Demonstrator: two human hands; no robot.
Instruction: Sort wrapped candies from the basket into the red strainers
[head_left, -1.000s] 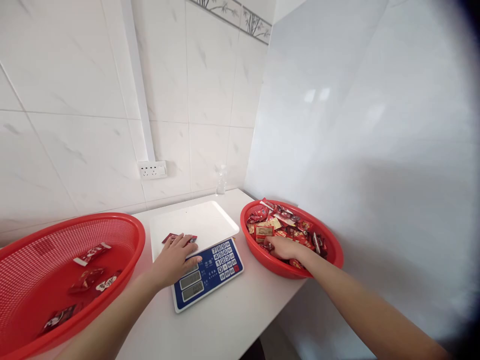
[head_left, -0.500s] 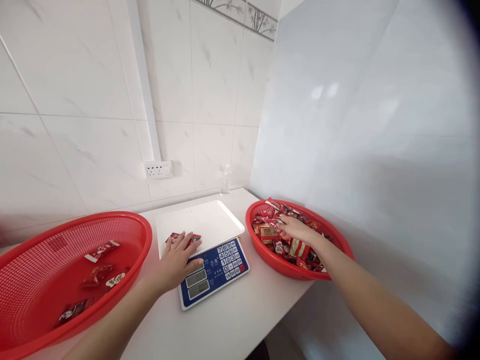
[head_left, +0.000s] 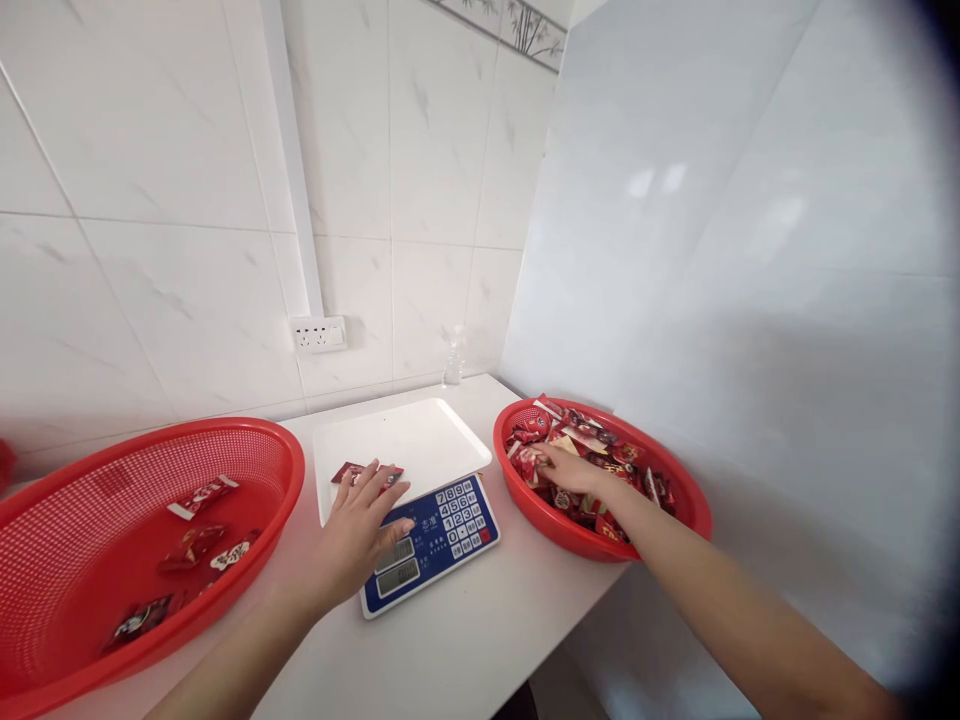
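Packets [head_left: 589, 437] lie in two red baskets [head_left: 150, 480] [head_left: 540, 524] flanking one scale [head_left: 431, 535].

Elec. scale [head_left: 431, 540] sits on white bench [head_left: 450, 660]: blue panel w/ white number keys, grey LCDs (digits too small to read), white rect. pan [head_left: 405, 435] behind. Dark-red snack pkt(s) [head_left: 346, 471] lie flat nr pan's front-L edge, partly hidden, count unclear. Oval red plastic basket [head_left: 544, 525], perforated inside, stands R of scale, w/ heap of mostly red printed pkts [head_left: 611, 460], jumbled at various angles.
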